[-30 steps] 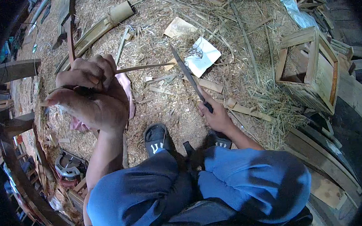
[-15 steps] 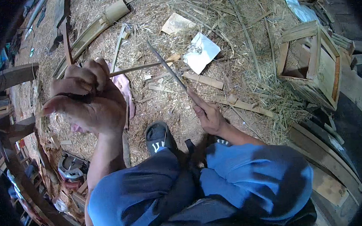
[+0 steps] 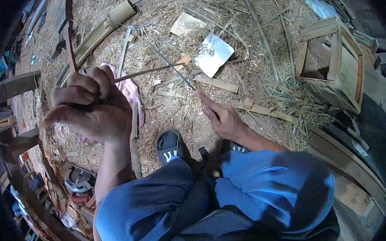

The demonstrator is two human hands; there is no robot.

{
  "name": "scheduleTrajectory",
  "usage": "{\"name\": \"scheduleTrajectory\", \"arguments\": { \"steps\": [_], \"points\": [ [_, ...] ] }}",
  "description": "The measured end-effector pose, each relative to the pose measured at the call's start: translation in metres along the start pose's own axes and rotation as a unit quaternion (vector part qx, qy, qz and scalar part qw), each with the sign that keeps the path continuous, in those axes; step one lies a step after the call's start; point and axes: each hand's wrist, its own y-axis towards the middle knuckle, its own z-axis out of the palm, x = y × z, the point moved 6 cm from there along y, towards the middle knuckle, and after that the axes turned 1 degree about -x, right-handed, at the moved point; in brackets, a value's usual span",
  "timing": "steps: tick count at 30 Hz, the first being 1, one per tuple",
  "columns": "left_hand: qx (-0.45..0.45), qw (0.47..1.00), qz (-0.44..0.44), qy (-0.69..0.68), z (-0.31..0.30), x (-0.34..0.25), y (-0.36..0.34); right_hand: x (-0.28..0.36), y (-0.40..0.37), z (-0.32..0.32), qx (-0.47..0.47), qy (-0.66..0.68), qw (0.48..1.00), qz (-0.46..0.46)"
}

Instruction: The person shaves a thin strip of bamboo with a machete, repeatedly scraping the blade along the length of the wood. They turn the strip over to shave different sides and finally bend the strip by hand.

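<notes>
My left hand (image 3: 92, 104) is raised at the left, palm up, its fingers curled round a thin wooden stick (image 3: 143, 73). From the fist the stick runs to the right and ends in a paler tip. In my right hand (image 3: 226, 120) is a slim, dark knife (image 3: 174, 70), its handle hidden by the fingers and the forefinger stretched along it. The blade points up and left, and crosses the stick near its pale end in this view. A narrow brown strip of wood (image 3: 70, 50) stands up just beyond the left fist.
Shavings and straw cover the ground. A white sheet (image 3: 213, 55), a split bamboo length (image 3: 101, 35) and a pink cloth (image 3: 133, 95) lie ahead. To the right sits a wooden frame box (image 3: 331, 63); a circular saw (image 3: 79, 182) is at lower left. My sandalled foot (image 3: 168, 144) is below.
The knife has turned so its blade looks thinner, and my right hand has tilted slightly. My left hand still grips the stick, having shifted a little to the left.
</notes>
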Motion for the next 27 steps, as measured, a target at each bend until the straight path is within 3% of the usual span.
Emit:
{"name": "scheduleTrajectory", "arguments": {
  "steps": [1, 4, 6, 7, 9, 10, 14, 16, 17, 19, 23, 27],
  "points": [
    [-0.03, 0.999, 0.004, 0.015, -0.003, 0.0, 0.003, 0.003, 0.0, -0.005, -0.004, 0.001, 1.0, -0.001],
    [0.016, 1.0, -0.009, -0.001, -0.001, 0.001, -0.006, -0.001, -0.006, 0.001, 0.08, -0.075, 0.994, 0.022],
    [0.046, 0.998, -0.013, -0.026, 0.005, 0.002, -0.006, -0.026, -0.005, 0.005, 0.058, -0.029, 0.989, 0.136],
    [0.046, 0.998, -0.012, -0.028, 0.006, 0.002, -0.006, -0.029, -0.006, 0.004, 0.057, -0.03, 0.989, 0.136],
    [0.06, 0.998, -0.014, -0.017, 0.01, 0.003, -0.005, -0.015, -0.003, -0.004, -0.001, -0.019, 1.0, 0.01],
    [0.058, 0.998, -0.018, -0.013, 0.01, 0.004, -0.005, -0.02, -0.007, 0.002, 0.053, -0.013, 0.996, 0.066],
    [0.025, 0.999, -0.01, -0.034, 0.007, 0.005, -0.004, -0.015, -0.006, -0.001, 0.081, 0.001, 0.992, 0.096],
    [0.031, 0.999, -0.015, -0.038, 0.005, 0.005, -0.004, -0.056, -0.005, 0.005, 0.115, -0.01, 0.958, 0.264],
    [0.066, 0.997, -0.008, -0.029, 0.006, 0.004, -0.003, -0.062, -0.005, 0.008, 0.113, -0.009, 0.958, 0.262],
    [0.095, 0.995, -0.01, -0.014, 0.006, 0.006, -0.004, -0.028, -0.004, 0.001, -0.022, -0.023, 0.999, -0.029],
    [0.034, 0.999, -0.017, -0.019, 0.004, 0.006, -0.001, -0.034, -0.012, 0.01, 0.016, 0.011, 1.0, 0.019],
    [-0.018, 1.0, -0.013, 0.016, -0.022, 0.007, 0.014, -0.013, 0.003, 0.005, -0.004, 0.014, 1.0, -0.02]
  ]
}}
